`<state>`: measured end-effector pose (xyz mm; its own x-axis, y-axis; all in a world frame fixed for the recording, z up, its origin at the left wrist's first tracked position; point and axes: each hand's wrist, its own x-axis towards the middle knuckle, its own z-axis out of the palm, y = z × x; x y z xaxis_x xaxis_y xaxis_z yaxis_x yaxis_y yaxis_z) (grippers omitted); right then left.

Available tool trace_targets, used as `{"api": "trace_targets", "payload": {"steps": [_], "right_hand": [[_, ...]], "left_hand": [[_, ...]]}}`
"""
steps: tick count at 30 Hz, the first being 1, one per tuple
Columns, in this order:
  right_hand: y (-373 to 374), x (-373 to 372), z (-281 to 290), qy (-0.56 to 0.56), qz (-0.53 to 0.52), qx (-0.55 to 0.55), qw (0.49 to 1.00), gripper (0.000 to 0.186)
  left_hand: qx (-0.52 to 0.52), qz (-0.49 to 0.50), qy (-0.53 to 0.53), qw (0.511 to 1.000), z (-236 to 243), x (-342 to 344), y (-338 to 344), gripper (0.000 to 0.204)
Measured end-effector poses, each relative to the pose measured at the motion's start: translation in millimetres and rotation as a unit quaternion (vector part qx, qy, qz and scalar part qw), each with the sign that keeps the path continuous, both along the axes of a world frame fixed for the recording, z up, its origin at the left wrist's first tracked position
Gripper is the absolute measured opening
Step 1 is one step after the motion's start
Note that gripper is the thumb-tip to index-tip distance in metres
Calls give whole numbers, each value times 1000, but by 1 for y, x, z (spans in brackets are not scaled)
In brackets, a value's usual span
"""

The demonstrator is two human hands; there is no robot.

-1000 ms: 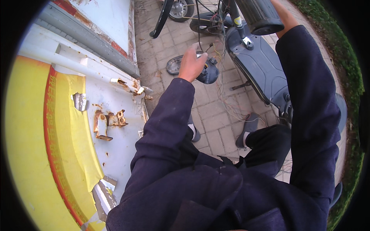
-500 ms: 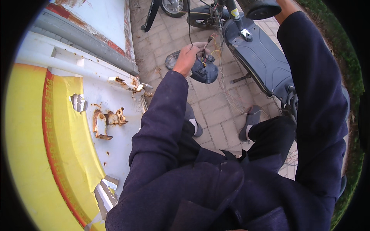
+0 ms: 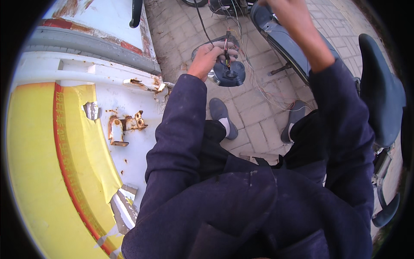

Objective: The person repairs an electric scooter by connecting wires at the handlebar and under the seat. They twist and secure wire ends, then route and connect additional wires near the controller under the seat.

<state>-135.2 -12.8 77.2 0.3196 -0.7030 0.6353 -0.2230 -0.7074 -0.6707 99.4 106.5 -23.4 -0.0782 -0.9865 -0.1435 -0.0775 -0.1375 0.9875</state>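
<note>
My left hand point(image 3: 210, 58) is closed around a thin black cable point(image 3: 201, 19) that comes down from the upper edge. Right beside its fingers, a bundle of coloured wires with connectors point(image 3: 227, 49) runs into a dark, rounded housing point(image 3: 228, 79), which looks like a headlight unit. Part of that housing lies behind the hand. At the top, over the front of a scooter's grey footboard point(image 3: 297, 46), is my right hand point(image 3: 286, 9). The picture's upper edge cuts off its fingers, so its grip is hidden.
Loose thin wires point(image 3: 258, 88) trail over the paving point(image 3: 254, 125) toward my right shoe point(image 3: 294, 117). A black scooter seat point(image 3: 379, 90) stands at my right. Rusty brackets point(image 3: 125, 126) jut from the white panel on my left, next to a yellow sheet point(image 3: 34, 151).
My right hand has moved left and inward from the upper right, to above the footboard. The left hand stays at the wires. The whole view has shifted, bringing the seat into sight.
</note>
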Motion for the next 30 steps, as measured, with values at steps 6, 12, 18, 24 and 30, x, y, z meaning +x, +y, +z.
{"api": "trace_targets", "payload": {"steps": [6, 12, 18, 24, 30], "right_hand": [[85, -10, -150, 107, 32, 425, 898, 27], [89, -2, -168, 86, 130, 380, 912, 27], [86, 4, -171, 65, 149, 399, 903, 24], [80, 15, -178, 0, 118, 396, 911, 26], [86, 2, -160, 29, 104, 383, 917, 26]], "left_hand": [[30, -12, 36, 999, 11, -24, 7, 50], [0, -19, 39, 999, 12, -44, 11, 50], [8, -29, 41, 999, 13, -44, 5, 51], [-21, -47, 23, 998, 17, -46, -4, 53], [-10, -12, 70, 997, 17, -50, -3, 53]]}}
